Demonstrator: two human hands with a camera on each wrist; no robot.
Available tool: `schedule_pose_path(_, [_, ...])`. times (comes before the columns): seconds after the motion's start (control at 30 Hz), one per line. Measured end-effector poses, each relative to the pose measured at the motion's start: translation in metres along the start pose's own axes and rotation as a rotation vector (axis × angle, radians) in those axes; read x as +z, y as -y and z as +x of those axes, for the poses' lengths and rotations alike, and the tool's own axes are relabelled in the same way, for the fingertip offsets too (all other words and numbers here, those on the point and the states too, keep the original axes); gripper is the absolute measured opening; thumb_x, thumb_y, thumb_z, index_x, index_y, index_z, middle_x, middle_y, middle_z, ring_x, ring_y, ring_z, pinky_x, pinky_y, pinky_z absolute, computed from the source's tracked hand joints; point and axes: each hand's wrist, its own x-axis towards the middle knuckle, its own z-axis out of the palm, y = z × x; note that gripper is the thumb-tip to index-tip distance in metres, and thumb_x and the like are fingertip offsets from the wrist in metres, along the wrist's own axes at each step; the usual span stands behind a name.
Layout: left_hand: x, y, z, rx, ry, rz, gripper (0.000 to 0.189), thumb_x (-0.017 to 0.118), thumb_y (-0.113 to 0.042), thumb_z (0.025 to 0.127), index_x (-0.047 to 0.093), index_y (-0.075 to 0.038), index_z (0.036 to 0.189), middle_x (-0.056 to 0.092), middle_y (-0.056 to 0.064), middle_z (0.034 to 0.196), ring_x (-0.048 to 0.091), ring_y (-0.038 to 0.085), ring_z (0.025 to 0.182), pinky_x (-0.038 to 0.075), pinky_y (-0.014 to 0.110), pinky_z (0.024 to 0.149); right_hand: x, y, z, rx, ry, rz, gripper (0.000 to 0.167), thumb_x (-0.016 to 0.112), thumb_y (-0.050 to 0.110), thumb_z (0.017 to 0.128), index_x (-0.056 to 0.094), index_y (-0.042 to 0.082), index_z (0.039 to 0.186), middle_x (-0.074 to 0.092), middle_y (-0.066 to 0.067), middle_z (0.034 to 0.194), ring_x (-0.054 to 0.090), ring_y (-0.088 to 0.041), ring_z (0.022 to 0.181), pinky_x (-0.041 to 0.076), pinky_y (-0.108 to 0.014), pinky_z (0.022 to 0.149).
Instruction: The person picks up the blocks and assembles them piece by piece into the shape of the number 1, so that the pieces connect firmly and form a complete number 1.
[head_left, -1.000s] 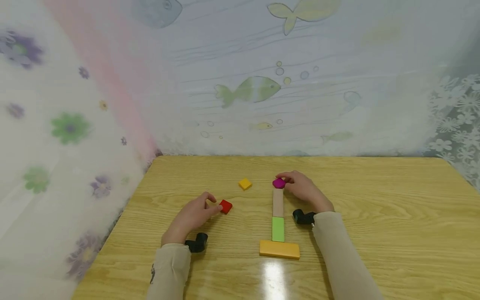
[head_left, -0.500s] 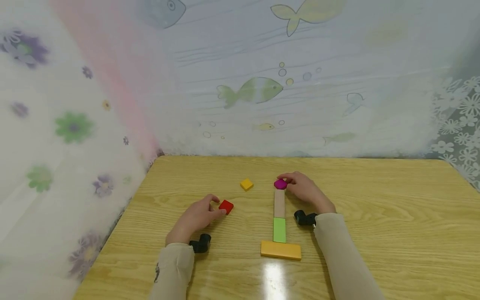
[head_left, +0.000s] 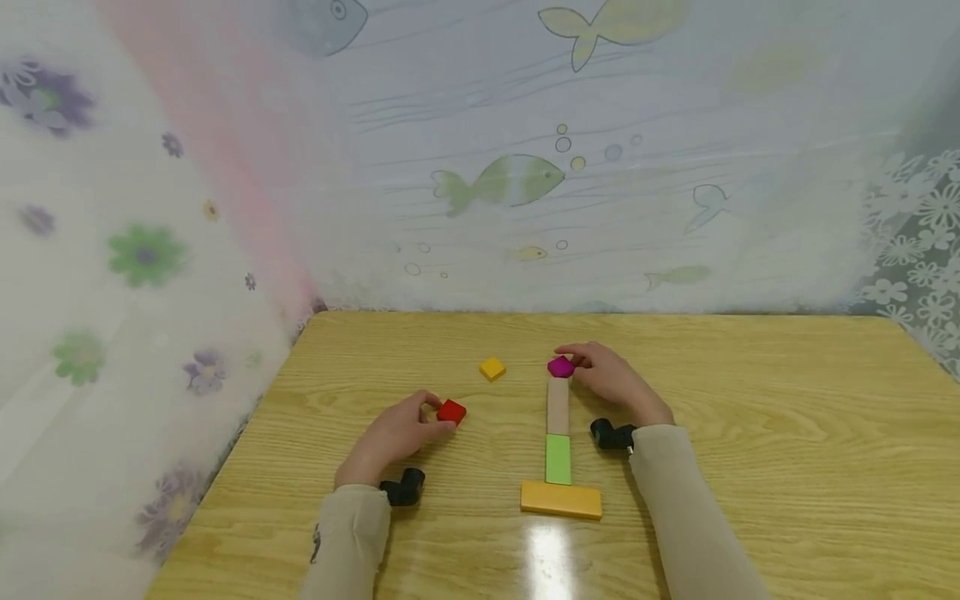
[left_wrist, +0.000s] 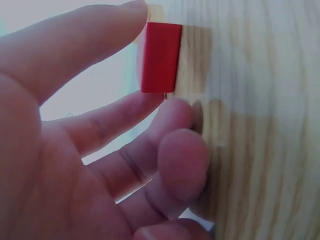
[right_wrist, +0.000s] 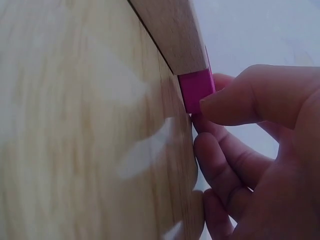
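In the head view my left hand (head_left: 397, 432) is at a small red block (head_left: 452, 412) lying left of a row of blocks. The left wrist view shows the red block (left_wrist: 161, 57) between thumb and index finger, the other fingers curled near the table. My right hand (head_left: 609, 379) holds a magenta many-sided block (head_left: 559, 367) at the far end of the row. Its thumb presses the magenta block (right_wrist: 196, 91) in the right wrist view, where the block touches the end of a plain wooden block (right_wrist: 172, 32).
Toward me, the row continues with the plain wooden block (head_left: 558, 406), a green block (head_left: 558, 459) and a crosswise orange block (head_left: 561, 500). A small yellow block (head_left: 492, 369) lies beyond the red one. Patterned curtains (head_left: 480, 275) hang behind the wooden table (head_left: 787, 467).
My left thumb has slid from the red block's left corner to its near edge, and the left hand has shifted slightly right. The right hand stays at the magenta block.
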Motion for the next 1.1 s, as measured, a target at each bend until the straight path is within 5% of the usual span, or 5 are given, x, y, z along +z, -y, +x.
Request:
schedule_pose_path(0.37, [0.0032, -0.0065, 0.0005, 0.007, -0.063, 0.009, 0.037, 0.061, -0.038, 0.082, 0.052, -0.015, 0.111, 0.052, 0.001, 0.076, 0.045, 0.016, 0.062, 0.035, 0.03, 0.056, -0.0019, -0.0009, -0.0028, 0.015, -0.006, 0.006, 0.035, 0.047, 0.007, 0.088, 0.053, 0.01, 0.122, 0.053, -0.013, 0.109, 0.048, -0.025, 0.09, 0.039, -0.037, 0.074])
schedule_pose_path(1.1, [-0.0029, -0.0071, 0.009, -0.033, 0.021, -0.017, 0.033, 0.062, -0.032, 0.083, 0.052, -0.015, 0.11, 0.051, 0.004, 0.073, 0.046, 0.017, 0.06, 0.036, 0.03, 0.054, 0.0003, 0.0024, -0.0027, 0.009, 0.004, 0.028, 0.034, 0.05, 0.004, 0.086, 0.054, 0.008, 0.119, 0.056, -0.007, 0.103, 0.049, -0.022, 0.091, 0.039, -0.037, 0.08])
